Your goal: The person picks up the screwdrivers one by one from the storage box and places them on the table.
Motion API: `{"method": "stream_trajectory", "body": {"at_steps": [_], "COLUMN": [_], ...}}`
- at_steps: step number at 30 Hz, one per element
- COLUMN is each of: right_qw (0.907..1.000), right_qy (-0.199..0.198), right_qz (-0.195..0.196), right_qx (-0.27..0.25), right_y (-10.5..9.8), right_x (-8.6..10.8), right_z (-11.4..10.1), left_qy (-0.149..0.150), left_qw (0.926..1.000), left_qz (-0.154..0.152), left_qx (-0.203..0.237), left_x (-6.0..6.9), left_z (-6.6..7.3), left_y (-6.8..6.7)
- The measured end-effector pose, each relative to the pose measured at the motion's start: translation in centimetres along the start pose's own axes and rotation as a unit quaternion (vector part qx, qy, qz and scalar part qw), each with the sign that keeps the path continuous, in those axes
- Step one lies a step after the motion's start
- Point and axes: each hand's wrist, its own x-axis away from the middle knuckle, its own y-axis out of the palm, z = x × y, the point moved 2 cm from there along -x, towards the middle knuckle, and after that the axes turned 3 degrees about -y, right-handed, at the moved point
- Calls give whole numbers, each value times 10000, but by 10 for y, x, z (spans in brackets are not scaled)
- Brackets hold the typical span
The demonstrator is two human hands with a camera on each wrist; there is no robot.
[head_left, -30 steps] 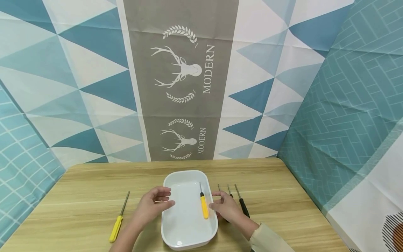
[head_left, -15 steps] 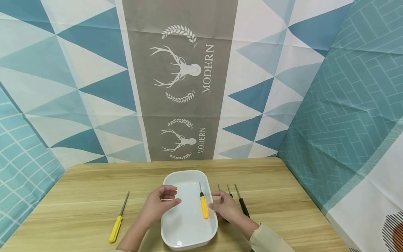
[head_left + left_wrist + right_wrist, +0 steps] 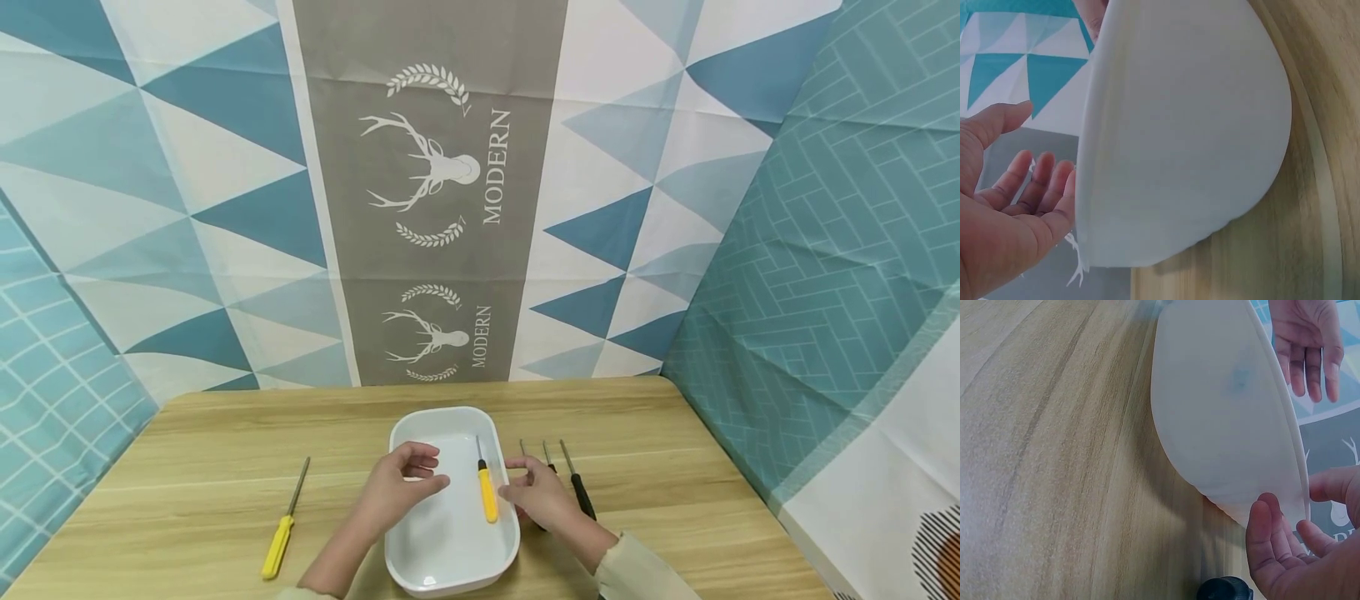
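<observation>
A white rectangular tray (image 3: 442,554) stands on the table, and inside it along the right side lies a screwdriver (image 3: 488,496) with an orange-yellow handle. My left hand (image 3: 401,487) hovers over the tray's left part, fingers loosely bent, holding nothing. In the left wrist view that hand (image 3: 1019,219) appears beyond the tray's rim with thumb and fingers apart. My right hand (image 3: 543,497) holds the tray's right rim. The right wrist view has several fingers of this hand (image 3: 1310,550) against the outside of the wall.
Left of the tray lies another screwdriver (image 3: 277,546) with a yellow handle. To the right are several black-handled screwdrivers (image 3: 581,493), partly hidden by my right hand. A patterned cloth (image 3: 442,208) hangs behind the wooden table (image 3: 187,467).
My left hand has moved rightward from the tray's left rim to over its inside. My right hand, the tray and the screwdrivers have stayed in place.
</observation>
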Motion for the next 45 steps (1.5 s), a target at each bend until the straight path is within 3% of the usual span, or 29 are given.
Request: {"method": "stream_trajectory", "body": {"at_steps": [13, 23, 36, 45], "right_qw": [10000, 10000, 9997, 9998], "right_qy": [8, -70, -197, -170], "right_qz": [29, -41, -136, -117], "right_qx": [66, 57, -3, -25], "right_y": [0, 0, -2, -2], "right_x": [0, 0, 2, 1], "right_z": [0, 1, -1, -1], "left_qy": [77, -3, -147, -440], "left_qw": [9995, 9985, 9980, 9964], "left_qz": [-317, -483, -611, -598], "left_qx": [2, 241, -51, -402], "left_x": [-2, -3, -8, -16], "left_z": [3, 5, 5, 0], "left_y": [16, 30, 44, 48]}}
